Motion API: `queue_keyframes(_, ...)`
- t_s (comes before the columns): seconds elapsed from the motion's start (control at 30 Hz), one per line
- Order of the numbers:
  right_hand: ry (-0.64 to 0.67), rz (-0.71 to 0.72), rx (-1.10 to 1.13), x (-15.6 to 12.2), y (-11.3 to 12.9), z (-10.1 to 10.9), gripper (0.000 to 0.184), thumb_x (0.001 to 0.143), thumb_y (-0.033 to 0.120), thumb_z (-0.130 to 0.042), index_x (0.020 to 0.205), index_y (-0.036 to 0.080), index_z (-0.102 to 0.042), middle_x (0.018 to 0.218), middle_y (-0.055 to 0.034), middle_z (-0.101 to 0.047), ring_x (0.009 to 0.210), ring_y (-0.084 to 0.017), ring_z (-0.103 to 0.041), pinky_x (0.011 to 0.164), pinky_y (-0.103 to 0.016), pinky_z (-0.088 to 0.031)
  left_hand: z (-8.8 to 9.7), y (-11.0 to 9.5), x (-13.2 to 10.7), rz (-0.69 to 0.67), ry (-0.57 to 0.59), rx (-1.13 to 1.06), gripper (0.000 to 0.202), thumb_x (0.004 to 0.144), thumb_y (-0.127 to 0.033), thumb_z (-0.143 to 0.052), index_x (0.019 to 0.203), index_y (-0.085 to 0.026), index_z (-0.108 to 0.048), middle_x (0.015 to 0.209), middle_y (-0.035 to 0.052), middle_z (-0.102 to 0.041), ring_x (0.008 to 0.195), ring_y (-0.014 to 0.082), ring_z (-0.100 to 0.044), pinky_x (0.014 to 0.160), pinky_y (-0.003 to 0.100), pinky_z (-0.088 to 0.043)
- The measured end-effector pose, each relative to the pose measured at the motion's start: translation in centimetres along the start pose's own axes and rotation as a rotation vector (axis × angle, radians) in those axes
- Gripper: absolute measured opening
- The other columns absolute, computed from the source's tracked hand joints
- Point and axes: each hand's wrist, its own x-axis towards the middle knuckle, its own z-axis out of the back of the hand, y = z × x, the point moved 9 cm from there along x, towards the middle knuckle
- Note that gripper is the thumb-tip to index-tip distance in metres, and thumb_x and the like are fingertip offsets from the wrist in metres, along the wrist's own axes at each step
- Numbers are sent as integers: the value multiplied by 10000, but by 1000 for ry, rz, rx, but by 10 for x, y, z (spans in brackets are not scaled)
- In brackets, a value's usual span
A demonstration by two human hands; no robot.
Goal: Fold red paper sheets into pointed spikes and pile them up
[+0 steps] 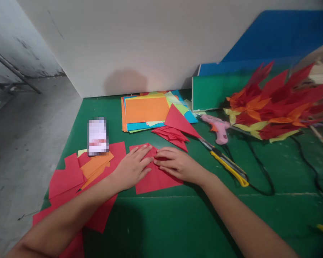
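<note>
A red paper square (156,181) lies on the green table (177,222), with a fold raised near its top middle. My left hand (131,166) lies flat on its left part, fingers stretched out toward the fold. My right hand (174,164) presses on the right part, fingers straight and close together, their tips meeting the left hand's fingertips at the fold. Neither hand holds anything.
Red and orange paper scraps (78,175) lie at the left with a small blurred card (97,137). A stack of coloured sheets (146,111), folded red triangles (174,130), a yellow utility knife (227,165), a pink glue gun (218,127) with black cord, and a red-orange paper flower (274,104) lie beyond.
</note>
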Motion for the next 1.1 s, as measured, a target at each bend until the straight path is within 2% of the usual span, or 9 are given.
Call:
queue_keyframes(0.47,-2,-2,-75,-4,-3,-5,251,916,216,-509,1087,181,-689,1174,-138,-655,1101,-221,-603,927,-411,-523,-5,-1,-1,-17,29,8,314,965,-281,-389,1210,-125,-508,1492,181,-315,1417,268,-215,1120,456,-290)
queue_keyframes(0.73,-7,-18,-65,-3,-3,-3,250,917,212,-505,1087,198,-688,1171,-125,-659,1100,-217,-604,934,-414,-519,-4,-1,-2,-11,29,-2,311,957,-295,-400,1193,-124,-511,1498,177,-306,1419,265,-212,1126,457,-280)
queue_keyframes(0.9,1,-29,-53,-1,-3,-2,244,916,217,-502,1062,201,-698,1142,-121,-667,1071,-217,-612,914,-411,-527,2,-3,-1,-5,-2,18,323,954,-288,-404,1213,-130,-514,1474,161,-362,1395,275,-282,1109,456,-306)
queue_keyframes(1.1,-14,-54,-32,1,-3,2,218,901,202,-522,1011,205,-710,1116,-101,-683,1030,-217,-627,899,-411,-529,6,-6,1,-11,3,24,301,953,-265,-410,1183,-129,-550,1311,124,-545,1279,258,-451,1071,414,-364)
